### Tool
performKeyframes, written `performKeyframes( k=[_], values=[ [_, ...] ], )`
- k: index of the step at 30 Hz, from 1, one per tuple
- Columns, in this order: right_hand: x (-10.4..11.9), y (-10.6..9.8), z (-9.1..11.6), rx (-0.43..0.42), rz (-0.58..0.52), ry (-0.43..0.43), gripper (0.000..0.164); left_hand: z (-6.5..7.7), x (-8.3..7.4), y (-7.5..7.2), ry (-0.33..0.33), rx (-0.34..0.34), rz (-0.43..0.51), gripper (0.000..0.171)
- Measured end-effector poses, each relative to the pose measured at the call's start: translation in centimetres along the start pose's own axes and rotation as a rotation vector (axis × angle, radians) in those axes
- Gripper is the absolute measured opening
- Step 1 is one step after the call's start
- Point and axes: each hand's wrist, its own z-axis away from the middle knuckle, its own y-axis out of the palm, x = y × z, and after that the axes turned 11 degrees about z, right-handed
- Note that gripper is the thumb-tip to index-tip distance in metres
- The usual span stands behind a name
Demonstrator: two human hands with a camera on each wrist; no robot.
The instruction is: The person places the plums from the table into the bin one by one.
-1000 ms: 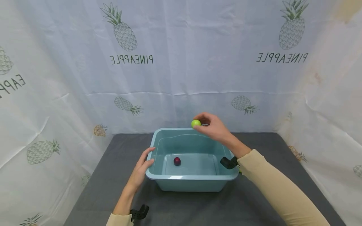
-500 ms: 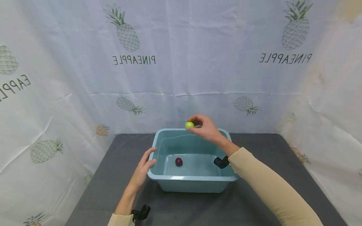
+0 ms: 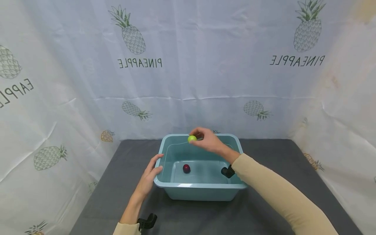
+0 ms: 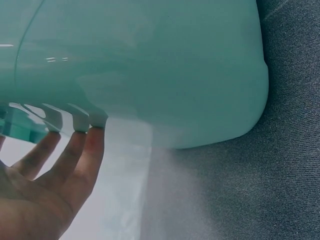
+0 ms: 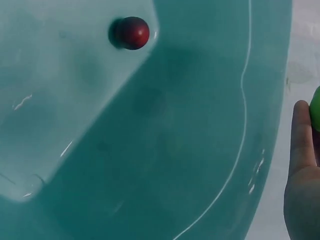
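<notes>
My right hand (image 3: 209,142) pinches a small yellow-green ball (image 3: 192,139) between thumb and fingertips, over the back part of a light blue plastic basin (image 3: 202,185). At the right edge of the right wrist view, part of that ball (image 5: 315,110) shows beside the thumb. Inside the basin, a dark red, plum-like ball (image 3: 186,168) lies on the floor, left of its middle. My left hand (image 3: 147,179) grips the basin's left rim. In the left wrist view, several fingertips (image 4: 95,137) press up against the basin's outer wall, under the rim.
The basin stands on a table with a dark grey cloth (image 3: 117,189). Behind and at both sides hangs a white curtain (image 3: 188,81) printed with pineapples. A black wrist camera (image 3: 227,171) on the right arm hangs over the basin's right side.
My right hand has carried the yellow-green ball left and lowered it to the level of the basin's back rim. The left hand stays on the rim, and the red ball lies where it was.
</notes>
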Motion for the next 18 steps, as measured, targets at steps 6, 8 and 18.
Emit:
performKeyframes(
  k=[6, 8, 18],
  values=[
    [-0.5, 0.8, -0.2, 0.027, 0.033, 0.002, 0.028, 0.1, -0.1, -0.1, -0.005, -0.004, -0.004, 0.045],
    [-0.6, 1.0, -0.2, 0.040, 0.032, -0.002, 0.028, 0.1, -0.1, -0.1, -0.004, -0.005, -0.005, 0.045],
    [-2.0, 1.9, -0.2, 0.096, 0.067, -0.001, 0.027, 0.1, 0.0, 0.0, -0.006, 0.000, -0.011, 0.045]
  ],
)
